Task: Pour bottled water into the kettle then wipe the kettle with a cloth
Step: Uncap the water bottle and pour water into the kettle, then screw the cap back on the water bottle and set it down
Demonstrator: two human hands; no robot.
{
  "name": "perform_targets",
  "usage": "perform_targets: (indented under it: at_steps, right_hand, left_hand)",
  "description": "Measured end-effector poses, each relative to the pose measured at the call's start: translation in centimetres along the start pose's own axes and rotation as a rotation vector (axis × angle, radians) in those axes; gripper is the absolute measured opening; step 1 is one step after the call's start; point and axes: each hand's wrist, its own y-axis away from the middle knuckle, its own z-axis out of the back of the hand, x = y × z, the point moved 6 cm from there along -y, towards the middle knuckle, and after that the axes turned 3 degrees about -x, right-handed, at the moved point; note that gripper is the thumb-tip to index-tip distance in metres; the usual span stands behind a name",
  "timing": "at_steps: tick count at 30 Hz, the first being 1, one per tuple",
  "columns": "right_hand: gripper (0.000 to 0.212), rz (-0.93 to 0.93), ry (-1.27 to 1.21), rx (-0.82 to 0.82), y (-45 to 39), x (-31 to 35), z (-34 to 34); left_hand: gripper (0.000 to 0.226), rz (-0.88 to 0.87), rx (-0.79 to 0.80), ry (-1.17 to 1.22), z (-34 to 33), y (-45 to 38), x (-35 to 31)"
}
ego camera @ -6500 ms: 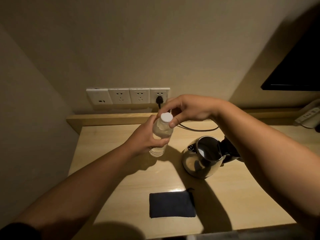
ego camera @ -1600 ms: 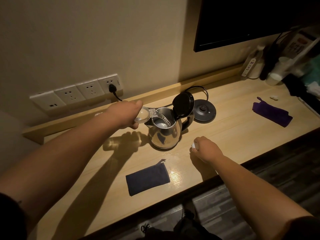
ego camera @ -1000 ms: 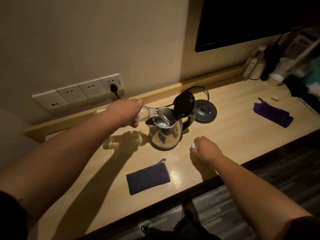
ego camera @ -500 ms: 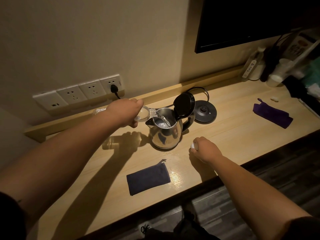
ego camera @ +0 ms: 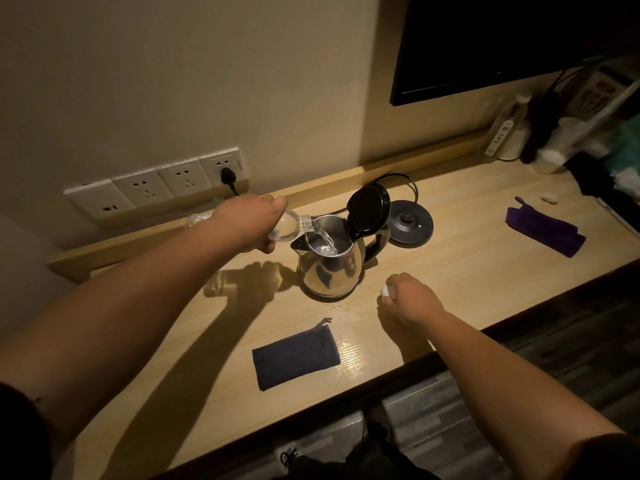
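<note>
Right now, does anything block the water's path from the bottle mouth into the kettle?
Nothing visible does. The left hand holds the tipped bottle at the rim of the kettle, the lid stands open behind, and the stream falls straight inside.

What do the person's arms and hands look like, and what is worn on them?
Both forearms are bare, with no watch, ring or glove visible on the left hand or the right hand. A dark sleeve edge shows at the left upper arm, and another dark sleeve on the right.

no readable text, bottle label (ego camera: 498,135) illegible
</note>
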Motion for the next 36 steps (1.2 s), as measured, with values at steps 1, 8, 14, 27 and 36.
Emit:
perform_targets:
  at_steps: [1, 8, 14, 27, 36]
  right_hand:
    - [0.033, 0.003, -0.006, 0.000, 0.0, 0.1, 0.0]
    - [0.041, 0.014, -0.120, -0.056, -0.3, 1.3, 1.3]
    - [0.038, 0.043, -0.231, -0.114, 0.0, 3.1, 3.2]
    - [0.043, 0.186, -0.559, -0.108, 2.1, 10.5, 9.3]
    - [0.041, 0.118, -0.628, -0.195, 2.7, 11.8, 8.4]
  left_hand:
    - [0.060, 0.005, -0.001, 0.017, -0.1, 0.0, 0.0]
    - [0.053, 0.033, -0.030, 0.206, -0.6, 0.2, -0.2]
    - [0.051, 0.080, -0.053, 0.502, -1.5, 0.8, -0.1]
    - [0.061, 0.202, -0.182, 1.092, -3.3, 2.9, 0.3]
    - [0.062, 0.265, -0.225, 1.215, -3.6, 5.5, 1.6]
